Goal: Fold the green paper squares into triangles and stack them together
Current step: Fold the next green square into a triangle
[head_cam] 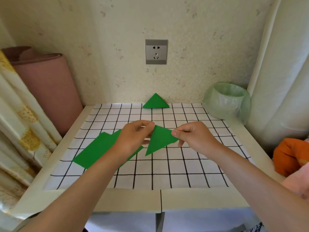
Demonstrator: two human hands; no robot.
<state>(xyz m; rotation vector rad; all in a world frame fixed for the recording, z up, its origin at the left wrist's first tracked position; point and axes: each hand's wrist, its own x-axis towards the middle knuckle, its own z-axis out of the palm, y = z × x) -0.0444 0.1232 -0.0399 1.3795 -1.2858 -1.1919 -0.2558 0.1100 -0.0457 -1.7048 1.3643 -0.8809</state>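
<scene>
Pinching one folded green triangle (158,141) just above the checked cloth (167,173): left hand (133,139) grips its top corner, right hand (192,134) grips its right corner, thumb and fingertips closed on the paper. Flat green squares (97,149) lie on the cloth below the left wrist; two offset edges visible, total count unclear. Far edge, against the wall: one pile of folded triangles (155,102), layers uncountable. One lined waste bin (227,101) at far right. One wall socket (156,51) above.

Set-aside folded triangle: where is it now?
Head view: the set-aside folded triangle sits at the far edge of the table against the wall, under the socket, left of the bagged bin.
</scene>
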